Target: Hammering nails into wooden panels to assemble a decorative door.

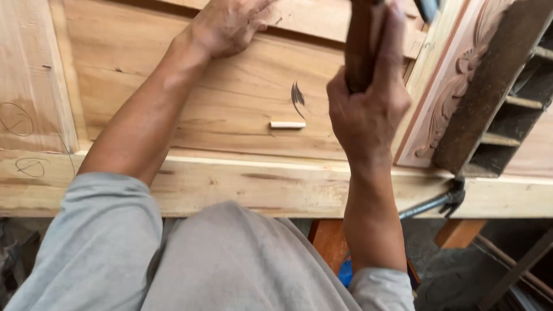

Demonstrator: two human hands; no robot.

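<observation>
1. Right hand [368,109]: fist closed around a dark wooden handle [358,52], held upright over the right part of the wooden panel [230,98]. The handle's top runs out of frame, only a bit of a grey metal head [428,8] shows at the top edge.
2. Left hand [227,23]: flat, palm down, fingers loosely spread, pressing on the panel near its far edge. Grips nothing.
3. Small pale wooden peg [287,125]: lies flat on the panel, between the two forearms, just left of the right hand, not touched.
4. Dark pencil scribble [297,98] sits just above the peg.
5. Light frame rail [259,184] runs along the near edge of the panel.
6. Carved floral moulding [455,86] stands along the right edge, with a dark slatted piece [507,92] beside it.
7. Metal clamp [443,201] bites the rail at the near right corner.
</observation>
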